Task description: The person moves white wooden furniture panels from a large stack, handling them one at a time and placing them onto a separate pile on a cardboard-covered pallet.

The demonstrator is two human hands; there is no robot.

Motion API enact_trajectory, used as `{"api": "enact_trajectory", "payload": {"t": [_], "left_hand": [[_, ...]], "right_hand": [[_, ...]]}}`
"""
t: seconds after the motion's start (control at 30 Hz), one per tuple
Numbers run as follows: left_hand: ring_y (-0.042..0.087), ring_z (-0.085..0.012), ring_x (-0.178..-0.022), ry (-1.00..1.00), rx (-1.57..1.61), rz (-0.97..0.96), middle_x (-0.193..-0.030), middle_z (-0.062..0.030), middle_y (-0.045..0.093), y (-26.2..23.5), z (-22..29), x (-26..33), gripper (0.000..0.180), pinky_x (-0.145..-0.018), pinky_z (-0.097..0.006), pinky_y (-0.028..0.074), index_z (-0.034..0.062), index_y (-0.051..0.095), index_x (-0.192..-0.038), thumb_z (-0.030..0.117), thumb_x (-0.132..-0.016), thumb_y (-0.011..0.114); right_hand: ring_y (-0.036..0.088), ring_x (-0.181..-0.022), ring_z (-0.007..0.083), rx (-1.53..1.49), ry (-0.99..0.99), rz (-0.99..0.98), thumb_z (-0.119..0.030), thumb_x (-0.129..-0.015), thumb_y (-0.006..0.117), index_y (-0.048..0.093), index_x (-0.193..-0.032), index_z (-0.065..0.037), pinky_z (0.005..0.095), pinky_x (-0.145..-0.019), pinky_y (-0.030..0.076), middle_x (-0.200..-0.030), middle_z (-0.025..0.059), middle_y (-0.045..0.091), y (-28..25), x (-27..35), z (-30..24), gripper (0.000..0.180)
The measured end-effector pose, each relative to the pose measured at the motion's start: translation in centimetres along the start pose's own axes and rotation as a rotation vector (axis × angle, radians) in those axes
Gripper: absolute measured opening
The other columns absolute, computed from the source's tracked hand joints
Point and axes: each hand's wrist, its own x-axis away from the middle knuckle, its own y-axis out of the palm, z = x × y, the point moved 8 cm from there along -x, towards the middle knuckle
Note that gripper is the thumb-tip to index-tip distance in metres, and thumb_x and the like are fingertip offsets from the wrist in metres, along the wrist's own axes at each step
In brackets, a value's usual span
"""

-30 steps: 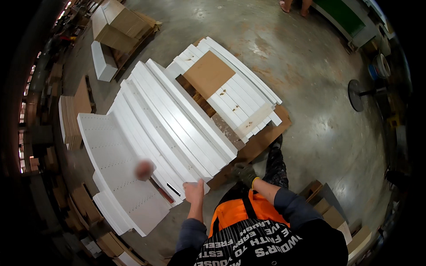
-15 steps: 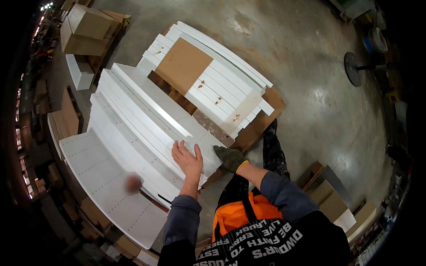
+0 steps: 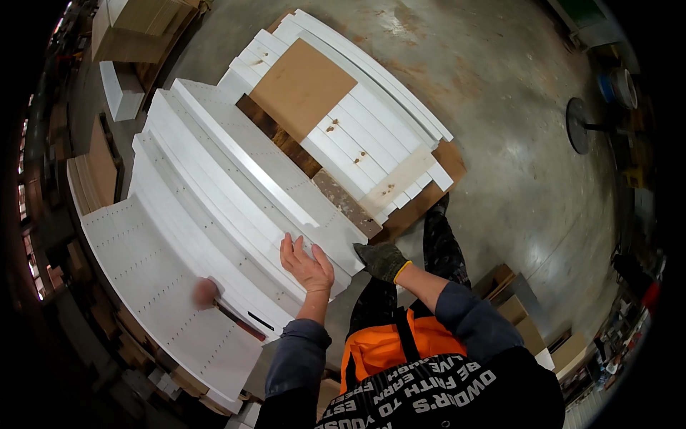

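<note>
My hands are apart: the bare left hand (image 3: 307, 269) hangs loose-fingered over the white boards (image 3: 207, 179), while the gloved right hand (image 3: 384, 262) meets the near end of the drilled panel (image 3: 286, 175), its fingers' closure underneath hidden from me. The panel lies between those boards and the pile topped by the brown sheet (image 3: 303, 89). I judge it stiff, fairly heavy and slick-faced, its corners liable to chip, so it's best taken by opposite edges.

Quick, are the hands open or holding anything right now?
Left hand: open, over white boards.
Right hand: gloved, at a white panel's end; whether it grips cannot be told.
</note>
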Motion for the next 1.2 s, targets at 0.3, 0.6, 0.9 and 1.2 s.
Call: {"api": "enact_trajectory", "payload": {"t": [0.3, 0.6, 0.9, 1.2], "left_hand": [[0.032, -0.0388, -0.12, -0.021, 0.003, -0.01, -0.13, -0.0222, 0.037, 0.0, -0.1, -0.1, 0.036, -0.1, -0.046, 0.024, -0.002, 0.047, -0.113, 0.01, -0.079, 0.053], [0.033, -0.0391, -0.12, -0.029, -0.044, -0.033, -0.128, -0.0202, 0.039, 0.2, -0.1, 0.0, 0.036, -0.1, -0.046, 0.026, -0.0012, 0.05, -0.11, 0.01, -0.076, 0.056], [0.033, -0.0402, -0.118, -0.044, -0.022, 0.0, -0.128, -0.0214, 0.037, 0.1, 0.3, -0.1, 0.045, -0.098, -0.048, 0.027, -0.0029, 0.047, -0.113, 0.015, -0.074, 0.061], [0.03, -0.0355, -0.123, -0.876, 0.376, 0.018, -0.132, -0.0239, 0.032, 3.0, 6.6, -3.3, 0.082, -0.103, -0.044, 0.025, -0.0056, 0.026, -0.131, 0.032, -0.074, 0.071]], "right_hand": [[0.057, -0.096, 0.0361, -0.165, 0.029, -0.004, -0.024, -0.073, 0.062, 0.045, -0.127, -0.002, 0.0408, -0.081, 0.045, -0.106, 0.0232, 0.058, -2.4, -1.2, 0.4, 0.06], [0.047, -0.115, 0.034, -0.321, 0.339, 0.005, -0.062, -0.072, 0.058, 0.045, -0.125, 0.002, 0.0375, -0.097, 0.037, -0.123, 0.0245, 0.048, -1.8, -5.1, -0.5, 0.084], [0.053, -0.104, 0.0362, -0.45, 0.33, -0.068, -0.061, -0.073, 0.059, 0.05, -0.115, 0.005, 0.0377, -0.089, 0.041, -0.112, 0.0259, 0.054, -4.5, 0.9, 1.9, 0.079], [0.055, -0.103, 0.033, -0.683, 0.292, -0.002, -0.048, -0.069, 0.07, 0.055, -0.114, 0.001, 0.037, -0.087, 0.043, -0.111, 0.0228, 0.057, -7.0, 6.1, 2.2, 0.069]]}}
